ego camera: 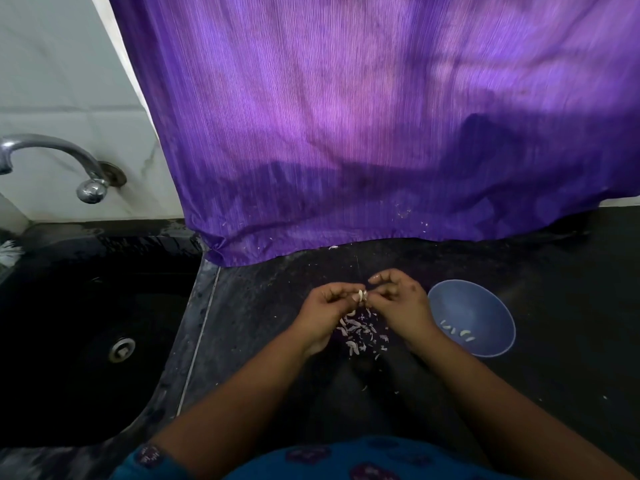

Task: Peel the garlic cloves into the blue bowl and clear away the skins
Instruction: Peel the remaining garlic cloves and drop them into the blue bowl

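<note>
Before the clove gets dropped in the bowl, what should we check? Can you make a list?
1. Clove held by both the left hand and the right hand: ok.
2. Clove fully peeled: cannot tell, the fingers hide most of it.
3. Blue bowl close beside the right hand, open side up: ok.
4. Only peeled cloves in the bowl, no skins: cannot tell, they are too small.
5. Skins cleared off the counter: not ok, a pile lies under the hands.

Both forearms reach forward and converge. The left hand (323,308) and right hand (401,299) meet fingertip to fingertip, fingers curled, pinching a garlic clove (362,294) between them
</note>
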A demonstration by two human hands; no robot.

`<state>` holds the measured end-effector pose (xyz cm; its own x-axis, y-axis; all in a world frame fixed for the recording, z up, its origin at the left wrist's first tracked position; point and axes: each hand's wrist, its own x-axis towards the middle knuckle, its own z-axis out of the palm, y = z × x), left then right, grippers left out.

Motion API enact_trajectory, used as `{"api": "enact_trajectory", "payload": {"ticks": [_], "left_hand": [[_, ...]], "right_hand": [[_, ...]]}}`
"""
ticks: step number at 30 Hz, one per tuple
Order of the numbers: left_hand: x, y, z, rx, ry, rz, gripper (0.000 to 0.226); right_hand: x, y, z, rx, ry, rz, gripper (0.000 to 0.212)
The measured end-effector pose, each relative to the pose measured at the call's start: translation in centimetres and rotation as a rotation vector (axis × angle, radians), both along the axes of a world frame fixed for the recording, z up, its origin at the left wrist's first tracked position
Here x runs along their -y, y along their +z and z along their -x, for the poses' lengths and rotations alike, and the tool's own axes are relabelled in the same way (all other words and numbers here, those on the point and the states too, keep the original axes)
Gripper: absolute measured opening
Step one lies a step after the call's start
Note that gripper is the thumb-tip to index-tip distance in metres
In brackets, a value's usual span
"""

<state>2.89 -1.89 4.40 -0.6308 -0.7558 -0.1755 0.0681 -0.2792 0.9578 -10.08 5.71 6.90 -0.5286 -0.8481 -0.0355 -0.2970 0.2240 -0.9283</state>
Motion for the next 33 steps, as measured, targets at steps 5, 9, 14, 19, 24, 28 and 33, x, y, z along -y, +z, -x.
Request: {"api": "enact_trajectory", "payload": {"ticks": [5,9,14,19,24,28,33], "left_hand": [[-0.1,0.1,0.0,-0.040,-0.020,-0.033,0.017],[0.1,-0.2,0.1,0.009,0.068,-0.078,0.013],[0.3,0.0,-0.1,0.019,0.107,-0.099,0.011],[0.3,0.0,0.0,0.052,0.092,-0.073,0.012],[0.3,0.1,-0.1,0.038,0.114,-0.073,0.005],[0.1,-0.1,0.1,0.073,0.074,-0.028,0.006],[-0.2,-0.4,0.3,0.077,0.049,-0.040,0.009]], "right_hand": [[0.0,-0.3,0.1,0.138,-0.015,0.041,0.015],[0.2,-0.9,0.5,0.106,-0.054,0.030,0.014],[0.1,-1.2,0.9,0.009,-0.028,-0.028,0.023],[0.3,-0.9,0.5,0.119,0.102,-0.015,0.012],[0.1,-0.7,0.3,0.182,0.153,0.038,0.012],[0.1,-0.7,-0.1,0.240,0.136,0.046,0.012],[-0.4,-0.9,-0.2,0.264,0.113,0.043,0.011]]}}
